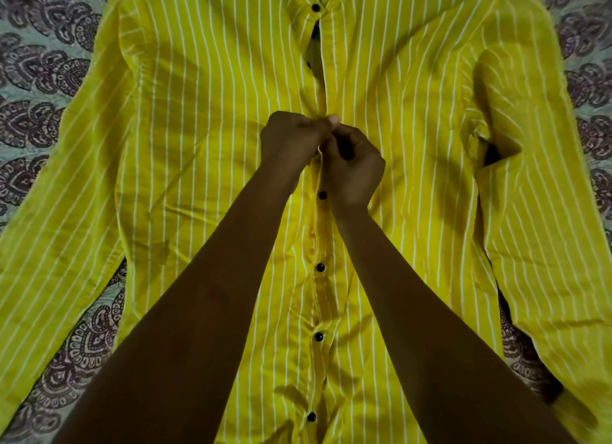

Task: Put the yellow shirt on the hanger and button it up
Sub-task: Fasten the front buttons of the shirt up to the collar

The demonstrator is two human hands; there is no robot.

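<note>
The yellow shirt point(205, 118) with thin white stripes lies flat and face up, collar at the top of the view, sleeves spread to both sides. Black buttons run down its middle; the collar button point(316, 7) and several lower ones point(322, 195) sit through their holes. Between the collar and my hands the front gapes open. My left hand point(291, 142) and my right hand point(354, 165) meet at mid-chest, both pinching the shirt's front edges together. The button between my fingers is hidden. No hanger shows.
Under the shirt lies a pale green bedspread point(36, 62) printed with dark paisley shapes, showing at both sides. The shirt's right sleeve point(543, 211) is folded in beside the body.
</note>
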